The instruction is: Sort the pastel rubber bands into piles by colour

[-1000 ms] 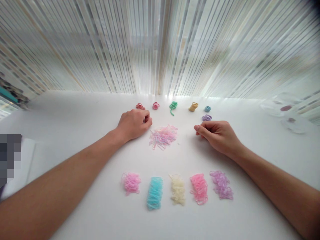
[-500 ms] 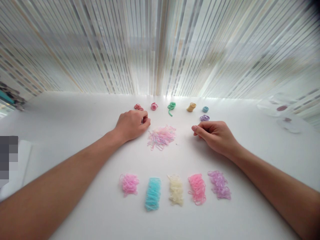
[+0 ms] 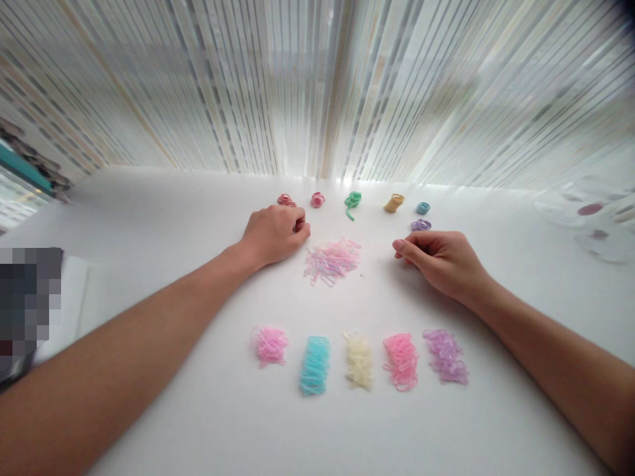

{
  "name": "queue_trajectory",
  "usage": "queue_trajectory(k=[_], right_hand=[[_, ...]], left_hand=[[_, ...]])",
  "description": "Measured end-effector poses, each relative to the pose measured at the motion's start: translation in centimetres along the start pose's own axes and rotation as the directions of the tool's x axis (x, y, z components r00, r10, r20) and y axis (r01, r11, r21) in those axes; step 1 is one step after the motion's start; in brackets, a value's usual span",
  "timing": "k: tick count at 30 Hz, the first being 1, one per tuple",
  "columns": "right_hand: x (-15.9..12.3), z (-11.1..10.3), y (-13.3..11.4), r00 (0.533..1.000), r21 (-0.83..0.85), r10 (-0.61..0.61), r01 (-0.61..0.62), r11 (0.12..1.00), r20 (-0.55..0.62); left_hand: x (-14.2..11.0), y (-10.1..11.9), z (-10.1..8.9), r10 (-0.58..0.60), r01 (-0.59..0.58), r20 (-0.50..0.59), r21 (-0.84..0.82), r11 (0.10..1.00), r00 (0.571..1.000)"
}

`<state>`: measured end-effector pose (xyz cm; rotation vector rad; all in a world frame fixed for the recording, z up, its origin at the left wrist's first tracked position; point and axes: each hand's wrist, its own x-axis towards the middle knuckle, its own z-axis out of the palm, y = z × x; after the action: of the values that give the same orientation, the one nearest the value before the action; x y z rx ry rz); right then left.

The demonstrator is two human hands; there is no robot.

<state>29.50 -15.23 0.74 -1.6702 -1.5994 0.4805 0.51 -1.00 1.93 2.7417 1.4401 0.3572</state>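
My left hand (image 3: 276, 233) rests on the table in a loose fist, thumb toward the right, and nothing shows in it. Just right of it lies a loose heap of pale pink and lilac bands (image 3: 333, 261). Across the heap, my right hand (image 3: 441, 261) is closed, thumb against the curled fingers, with no object visible. Right behind this hand sits a purple coil (image 3: 421, 225). A red coil (image 3: 286, 199) is partly covered by my left hand. Neither hand touches the heap.
Along the back are a pink coil (image 3: 318, 199), a green coil (image 3: 353, 203), a tan coil (image 3: 394, 203) and a blue coil (image 3: 423, 208). In front lie band bundles: pink (image 3: 270, 346), turquoise (image 3: 315, 365), cream (image 3: 358, 361), coral (image 3: 401, 361), purple (image 3: 446, 357). Clear discs (image 3: 602, 233) lie right; striped curtain (image 3: 317, 86) behind.
The whole view has shifted, so the hands and table things appear slightly further right and higher. Both hands keep their closed pose, and nothing on the table has visibly moved.
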Motion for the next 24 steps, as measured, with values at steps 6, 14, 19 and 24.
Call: queue_trajectory(k=[6, 14, 19, 24], right_hand=[[0.09, 0.17, -0.05, 1.0, 0.0, 0.01, -0.01, 1.0, -0.006], [0.4, 0.47, -0.32, 1.0, 0.006, 0.02, -0.02, 1.0, 0.022], [0.43, 0.66, -0.32, 0.999, 0.01, 0.011, -0.011, 1.0, 0.031], [0.55, 1.0, -0.49, 1.0, -0.05, -0.026, 0.026, 0.998, 0.01]], left_hand=[[0.05, 0.11, -0.02, -0.006, 0.006, -0.007, 0.007, 1.0, 1.0], [0.4, 0.12, -0.42, -0.058, 0.058, 0.014, 0.04, 0.998, 0.998], [0.46, -0.03, -0.34, -0.048, 0.048, 0.002, 0.047, 0.998, 0.999], [0.32, -0.15, -0.3, -0.04, 0.039, 0.012, 0.047, 0.998, 0.999]])
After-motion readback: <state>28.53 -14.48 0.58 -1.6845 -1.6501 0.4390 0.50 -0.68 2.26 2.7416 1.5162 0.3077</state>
